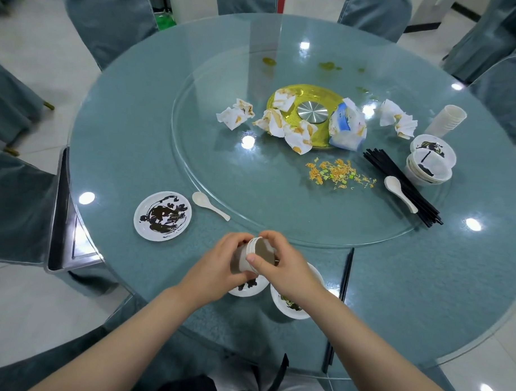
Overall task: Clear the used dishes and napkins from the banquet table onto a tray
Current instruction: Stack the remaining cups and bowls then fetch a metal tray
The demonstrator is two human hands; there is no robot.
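Note:
Both hands hold a white paper cup (253,255) tilted over the near table edge; my left hand (216,270) wraps its body and my right hand (280,266) pinches its rim. Under the hands lie a small dirty dish (249,288) and a dirty bowl (291,307). A sauce-smeared plate (162,216) and a white spoon (209,204) sit to the left. Crumpled stained napkins (282,123) lie around the turntable's middle. Stacked bowls (430,163), stacked cups (448,120), black chopsticks (400,185) and another spoon (400,193) are at the right.
The round glass table (121,132) carries a glass turntable (221,194) with a yellow hub (312,109) and scattered food scraps (336,173). A crumpled tissue packet (348,126) lies by the hub. A chopstick pair (342,294) lies right of my arm. Covered chairs (108,20) ring the table.

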